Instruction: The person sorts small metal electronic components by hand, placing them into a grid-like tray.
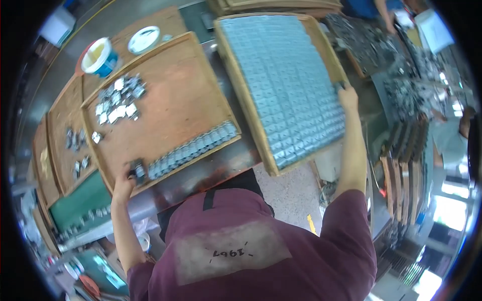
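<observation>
My left hand (pixel 124 181) is closed on a small dark metal part (pixel 136 169) at the near left corner of a wooden tray (pixel 173 80). Beside that part, a row of grey metal parts (pixel 193 148) lies along the tray's near edge. A loose heap of shiny metal parts (pixel 120 98) sits in its far left area. My right hand (pixel 347 96) is at the right side of a second wooden tray (pixel 248 113), filled with rows of bluish metal parts (pixel 286 80). Its fingers close round a small dark metal part (pixel 341 85) by the rim.
A blue-and-white bucket (pixel 101 59) and a white lid (pixel 144 40) stand beyond the left tray. Another tray (pixel 65 118) with scattered parts lies farther left. On the right are stacked wooden trays (pixel 401 185), metal heaps (pixel 406 95) and another person's arm (pixel 384 15).
</observation>
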Demonstrator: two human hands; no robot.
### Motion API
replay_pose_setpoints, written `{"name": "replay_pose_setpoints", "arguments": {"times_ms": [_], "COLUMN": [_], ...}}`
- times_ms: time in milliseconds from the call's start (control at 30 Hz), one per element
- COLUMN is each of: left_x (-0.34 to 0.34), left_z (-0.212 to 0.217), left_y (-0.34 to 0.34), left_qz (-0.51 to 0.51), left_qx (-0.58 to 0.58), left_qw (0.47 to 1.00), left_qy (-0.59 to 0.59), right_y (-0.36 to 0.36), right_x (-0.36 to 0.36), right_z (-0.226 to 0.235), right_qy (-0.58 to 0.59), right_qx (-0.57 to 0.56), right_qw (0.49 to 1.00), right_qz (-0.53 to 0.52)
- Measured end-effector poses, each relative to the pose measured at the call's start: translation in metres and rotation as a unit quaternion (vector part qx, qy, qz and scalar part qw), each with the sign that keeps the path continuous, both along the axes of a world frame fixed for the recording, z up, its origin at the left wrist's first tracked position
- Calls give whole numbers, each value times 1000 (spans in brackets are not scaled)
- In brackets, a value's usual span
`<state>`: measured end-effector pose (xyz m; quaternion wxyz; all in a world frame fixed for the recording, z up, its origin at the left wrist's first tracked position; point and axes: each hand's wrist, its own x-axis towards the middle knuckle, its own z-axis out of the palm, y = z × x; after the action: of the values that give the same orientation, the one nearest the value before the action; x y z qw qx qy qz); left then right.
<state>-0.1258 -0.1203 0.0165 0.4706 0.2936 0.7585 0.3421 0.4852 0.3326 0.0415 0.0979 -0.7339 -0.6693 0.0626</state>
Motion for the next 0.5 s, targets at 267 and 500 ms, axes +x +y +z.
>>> {"name": "replay_pose_setpoints", "arguments": {"times_ms": [267, 500], "left_x": [29, -29], "left_z": [16, 33], "left_y": [29, -80], "left_qz": [-127, 268], "left_qx": [-1, -129], "left_qw": [991, 827], "left_qy": [47, 477], "right_y": [54, 31], "right_x": [120, 41], "right_z": [-27, -2], "right_qy": [74, 311], "right_qx": [-21, 219], "right_qw": [997, 925], "right_qz": [11, -23]}}
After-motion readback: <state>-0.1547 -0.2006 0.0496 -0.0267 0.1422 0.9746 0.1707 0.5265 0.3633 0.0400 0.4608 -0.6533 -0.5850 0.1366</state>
